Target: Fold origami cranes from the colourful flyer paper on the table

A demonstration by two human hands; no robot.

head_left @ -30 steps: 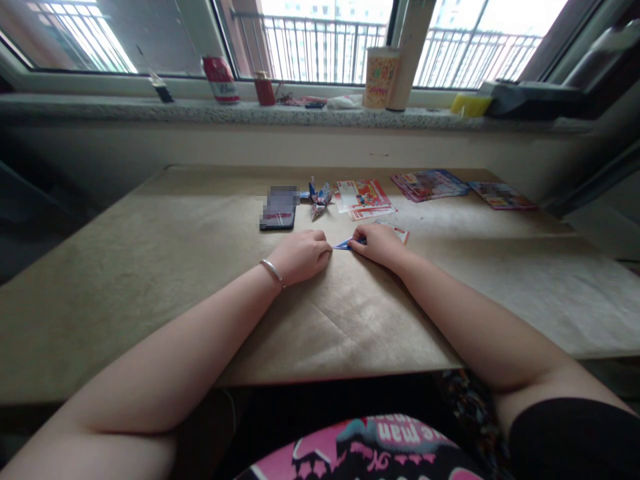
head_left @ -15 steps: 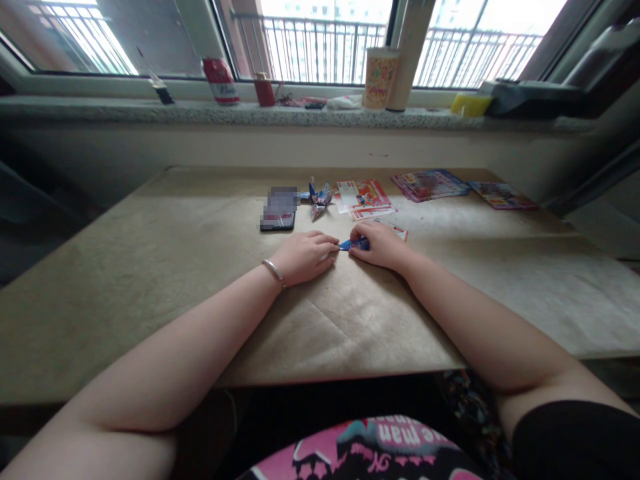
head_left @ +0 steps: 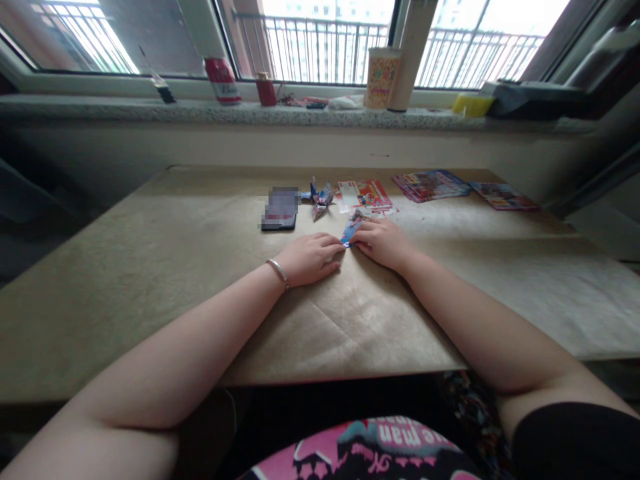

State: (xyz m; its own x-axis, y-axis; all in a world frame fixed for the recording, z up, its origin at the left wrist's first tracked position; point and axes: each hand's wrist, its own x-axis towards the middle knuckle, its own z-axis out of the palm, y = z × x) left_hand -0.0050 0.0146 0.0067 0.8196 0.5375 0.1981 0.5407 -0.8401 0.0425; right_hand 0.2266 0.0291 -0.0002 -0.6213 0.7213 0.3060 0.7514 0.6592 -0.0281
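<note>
A small piece of folded blue printed paper [head_left: 353,227] is between my two hands on the table, its far part patterned in several colours. My left hand [head_left: 311,259], with a silver bangle at the wrist, has its fingertips closed on the paper's near-left corner. On the other side, my right hand [head_left: 384,244] pinches the paper's right edge, and its fingers hide part of it. Just beyond them stands a folded paper figure [head_left: 320,199] with pointed tips, beside a dark phone [head_left: 281,208].
Red and white printed sheets [head_left: 367,195] lie behind my right hand. Farther right are a fan of printed papers [head_left: 431,185] and another stack [head_left: 504,196]. Along the windowsill [head_left: 300,117] stand a red can [head_left: 223,81], a patterned paper cup [head_left: 381,79] and a yellow object [head_left: 473,105].
The folded paper now shows a wider, multicoloured part pointing away from me. My right hand has moved slightly right with its fingers lower, and my left fingertips have shifted right onto the paper's corner.
</note>
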